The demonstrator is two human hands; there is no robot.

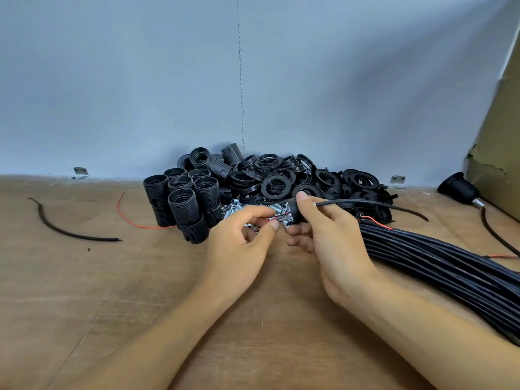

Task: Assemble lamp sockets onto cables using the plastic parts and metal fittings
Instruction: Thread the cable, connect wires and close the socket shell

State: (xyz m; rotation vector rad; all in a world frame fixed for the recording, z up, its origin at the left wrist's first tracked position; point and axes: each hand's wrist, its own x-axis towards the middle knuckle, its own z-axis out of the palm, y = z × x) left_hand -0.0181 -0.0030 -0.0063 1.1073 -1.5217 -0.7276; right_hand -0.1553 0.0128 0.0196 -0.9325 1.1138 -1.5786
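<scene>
At the centre of the wooden table [112, 291], your left hand [239, 249] pinches the red and black wire ends [277, 218] between thumb and forefinger, with the other fingers curled under. Your right hand [334, 243] grips a black socket cap [295, 213], thumb on top and fingers curled beneath. A black cable [365, 202] runs from those fingers toward 3 o'clock; whether it passes through the cap is hidden.

Just beyond your hands, at 12 o'clock, lies a small heap of metal fittings [239, 208]. At 11 o'clock, threaded socket bodies [185, 204] stand upright in a cluster. Black plastic rings [281, 175] are piled against the wall [140, 80] from 12 to 1 o'clock.

A thick cable bundle [450, 266] lies at 4 o'clock, passing under your right forearm. At 9 o'clock rest a loose black cable scrap [70, 233] and a thin red wire [132, 222]. A wired socket [458, 188] lies at 2 o'clock beside a cardboard box [501, 136].
</scene>
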